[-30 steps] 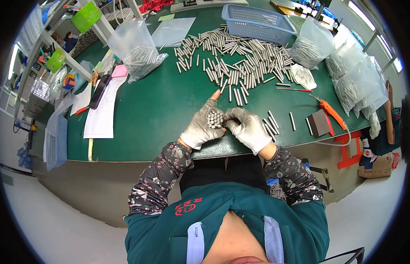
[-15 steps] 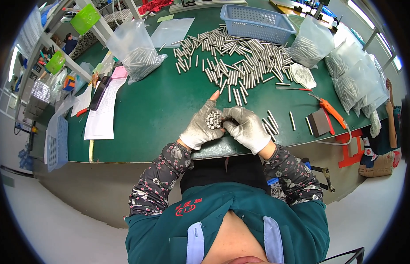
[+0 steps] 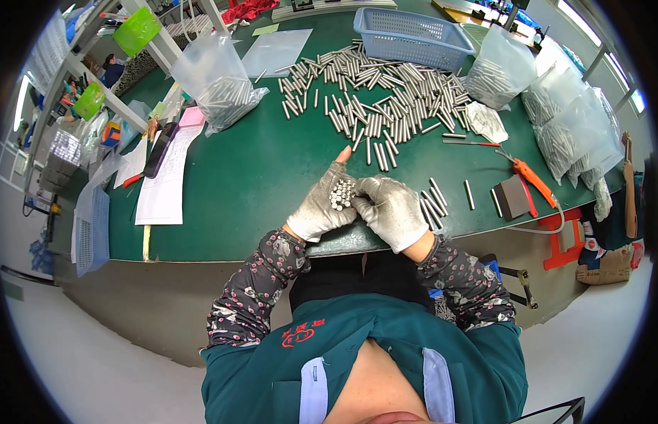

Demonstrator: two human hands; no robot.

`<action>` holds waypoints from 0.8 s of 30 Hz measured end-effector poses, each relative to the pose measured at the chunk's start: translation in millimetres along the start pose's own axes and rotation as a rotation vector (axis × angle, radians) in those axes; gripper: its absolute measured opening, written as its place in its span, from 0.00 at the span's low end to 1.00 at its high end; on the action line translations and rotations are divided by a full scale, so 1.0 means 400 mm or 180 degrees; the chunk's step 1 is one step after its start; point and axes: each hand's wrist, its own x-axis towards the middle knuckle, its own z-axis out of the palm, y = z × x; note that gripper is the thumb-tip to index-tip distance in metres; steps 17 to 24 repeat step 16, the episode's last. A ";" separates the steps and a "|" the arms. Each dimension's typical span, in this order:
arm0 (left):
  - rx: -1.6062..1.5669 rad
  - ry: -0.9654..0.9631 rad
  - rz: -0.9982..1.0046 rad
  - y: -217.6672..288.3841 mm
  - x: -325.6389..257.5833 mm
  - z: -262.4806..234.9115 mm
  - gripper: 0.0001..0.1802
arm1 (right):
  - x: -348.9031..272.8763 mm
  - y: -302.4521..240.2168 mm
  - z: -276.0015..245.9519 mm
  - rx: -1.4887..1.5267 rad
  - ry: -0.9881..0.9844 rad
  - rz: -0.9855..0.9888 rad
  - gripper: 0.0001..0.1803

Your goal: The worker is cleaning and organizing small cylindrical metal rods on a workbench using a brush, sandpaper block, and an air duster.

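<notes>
A bundle of short, shiny metal pins (image 3: 341, 195) stands end-up in my left hand (image 3: 319, 205), with the round ends showing. My left fingers are wrapped round it, and a bare thumb tip sticks out of the grey-white glove. Against the bundle's right side, the curled fingers of my gloved right hand (image 3: 392, 210) grip its edge pins. Both hands are just above the front edge of the green table (image 3: 237, 177). Several loose pins (image 3: 433, 203) lie to the right of my right hand. Beyond my hands spreads a large pile of the same pins (image 3: 385, 92).
A blue plastic basket (image 3: 414, 39) stands behind the pile. Bags of pins sit at the left (image 3: 226, 92) and right (image 3: 573, 134). Orange-handled pliers (image 3: 535, 180) lie beside a dark block (image 3: 511, 198). Printed sheets (image 3: 163, 187) and a phone (image 3: 159, 150) are on the left.
My right hand has shifted slightly left and up along the bundle. The bundle has tilted a little in my left hand, which stays nearly in place.
</notes>
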 end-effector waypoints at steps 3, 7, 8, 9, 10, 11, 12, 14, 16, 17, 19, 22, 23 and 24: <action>-0.0019 0.0047 0.0019 0.002 0.000 0.004 0.56 | -0.002 0.006 0.012 0.0127 0.0065 0.0253 0.07; -0.0018 -0.0023 0.0050 -0.001 0.001 0.002 0.59 | -0.006 0.007 0.021 0.0758 0.0245 0.0789 0.07; -0.0036 -0.0019 0.0025 -0.003 0.001 0.000 0.59 | -0.006 0.006 0.020 0.0756 0.0244 0.0783 0.07; -0.0036 -0.0016 0.0030 -0.004 0.002 -0.002 0.59 | -0.006 0.004 0.017 0.0656 0.0236 0.0796 0.07; -0.0039 -0.0045 0.0023 -0.005 0.002 -0.003 0.59 | -0.007 0.002 0.016 0.0556 0.0227 0.0814 0.07; -0.0043 -0.0075 0.0016 -0.006 0.002 -0.003 0.59 | -0.007 0.001 0.018 0.0554 0.0224 0.0815 0.07; -0.0047 -0.0073 0.0016 -0.009 0.000 -0.002 0.59 | -0.006 0.000 0.022 0.0404 0.0191 0.0705 0.07; -0.0040 0.0034 0.0133 -0.008 0.000 0.000 0.56 | 0.000 0.000 0.023 0.0254 0.0160 0.0589 0.07; -0.0244 0.0022 -0.0061 0.010 -0.007 0.005 0.56 | 0.006 0.004 0.011 0.0990 0.0218 0.1004 0.06; -0.0244 0.0022 -0.0061 0.010 -0.007 0.005 0.56 | 0.006 0.004 0.011 0.0990 0.0218 0.1004 0.06; -0.0244 0.0022 -0.0061 0.010 -0.007 0.005 0.56 | 0.006 0.004 0.011 0.0990 0.0218 0.1004 0.06; -0.0244 0.0022 -0.0061 0.010 -0.007 0.005 0.56 | 0.006 0.004 0.011 0.0990 0.0218 0.1004 0.06; -0.0244 0.0022 -0.0061 0.010 -0.007 0.005 0.56 | 0.006 0.004 0.011 0.0990 0.0218 0.1004 0.06; -0.0244 0.0022 -0.0061 0.010 -0.007 0.005 0.56 | 0.006 0.004 0.011 0.0990 0.0218 0.1004 0.06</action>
